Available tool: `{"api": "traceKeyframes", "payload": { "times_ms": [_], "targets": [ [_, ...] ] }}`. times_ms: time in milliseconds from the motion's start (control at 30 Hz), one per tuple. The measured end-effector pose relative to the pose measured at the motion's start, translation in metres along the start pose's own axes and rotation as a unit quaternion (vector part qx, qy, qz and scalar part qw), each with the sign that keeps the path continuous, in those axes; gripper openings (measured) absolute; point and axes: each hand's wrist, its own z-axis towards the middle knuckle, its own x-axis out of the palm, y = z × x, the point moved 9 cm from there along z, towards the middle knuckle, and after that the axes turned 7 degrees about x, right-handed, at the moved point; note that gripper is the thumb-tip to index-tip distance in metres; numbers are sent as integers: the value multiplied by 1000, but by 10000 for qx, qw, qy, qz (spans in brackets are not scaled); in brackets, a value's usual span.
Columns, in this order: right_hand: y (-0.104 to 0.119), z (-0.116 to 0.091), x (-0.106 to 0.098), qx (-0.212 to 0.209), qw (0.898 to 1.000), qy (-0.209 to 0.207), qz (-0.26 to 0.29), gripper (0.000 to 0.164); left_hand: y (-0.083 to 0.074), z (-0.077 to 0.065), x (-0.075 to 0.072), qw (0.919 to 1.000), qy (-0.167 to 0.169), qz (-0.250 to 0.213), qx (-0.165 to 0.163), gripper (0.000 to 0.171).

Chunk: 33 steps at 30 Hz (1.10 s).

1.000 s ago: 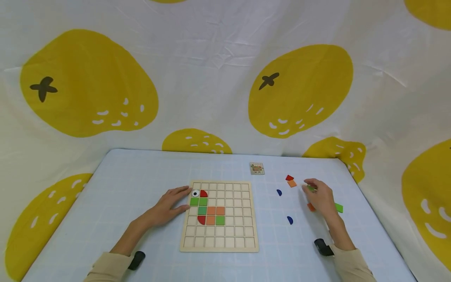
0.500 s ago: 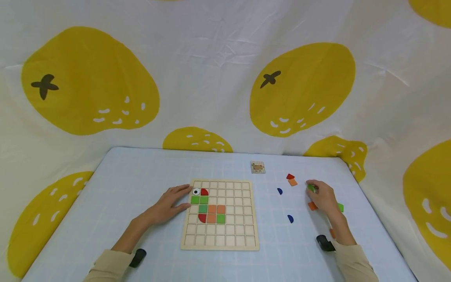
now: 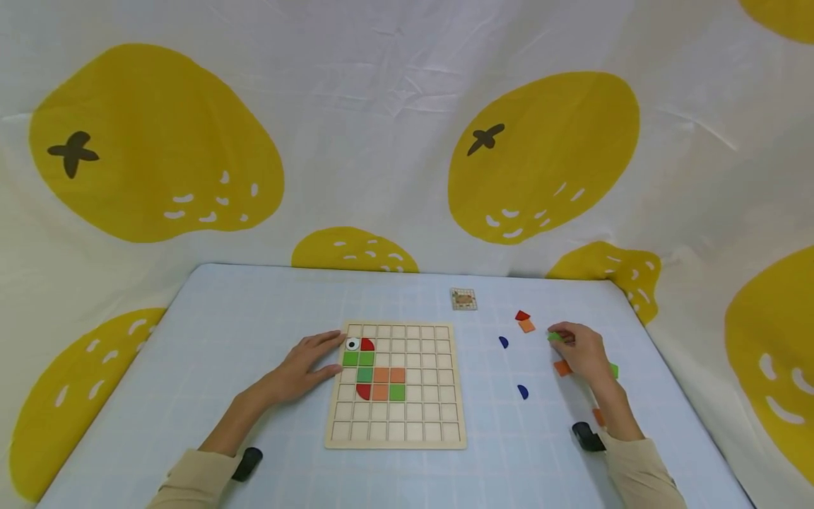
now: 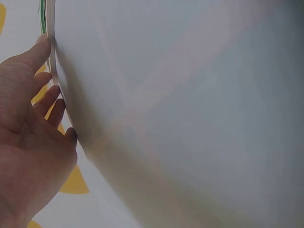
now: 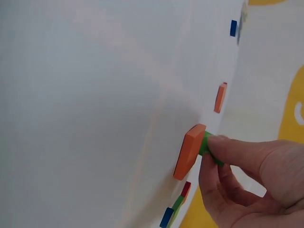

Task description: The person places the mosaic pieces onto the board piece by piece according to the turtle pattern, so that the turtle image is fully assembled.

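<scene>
A wooden grid board [image 3: 432, 425] lies in the middle of the table, with coloured tiles set into its upper left cells. My left hand [image 3: 300, 371] is at the board's left edge, thumb and fingertips touching it, fingers spread loosely. To the right of the board, my right hand [image 3: 583, 352] pinches a green tile [image 3: 554, 337] between thumb and fingers. In the right wrist view that green tile [image 5: 204, 143] is partly hidden behind an orange tile [image 5: 189, 151]. That orange tile [image 3: 562, 367] lies on the table just below the hand in the head view.
Loose pieces lie right of the board: two blue half circles [image 3: 523, 392], a red piece [image 3: 522, 315] next to an orange tile [image 3: 526, 326], another orange tile [image 3: 599, 417] and a green tile [image 3: 614, 370] by the right wrist. A small picture card [image 3: 463, 299] lies behind the board.
The green tile has shifted and turned slightly between my right fingertips, while that hand stays over about the same spot. My left hand keeps its place at the board's edge.
</scene>
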Motion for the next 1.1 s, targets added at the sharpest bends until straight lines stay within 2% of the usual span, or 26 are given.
{"api": "traceKeyframes", "payload": {
  "times_ms": [267,500,667,900,1100],
  "targets": [
    [20,-15,-2,-182,9998,-74,74,21,-5,-1,-3,10000,-18,-15,-16,64],
    [35,-23,-1,-547,9980,-265,145,20,-6,-1,-4,10000,-28,19,-24,63],
    [44,-28,4,-571,9977,-237,272,22,-5,-2,-5,10000,-13,16,-63,63],
    [59,-35,14,-709,9966,-172,385,19,-8,-1,-7,9999,-37,26,104,62],
    [72,-41,24,-748,9961,-84,460,17,-7,0,-5,10000,5,-58,31,63]
  ]
}}
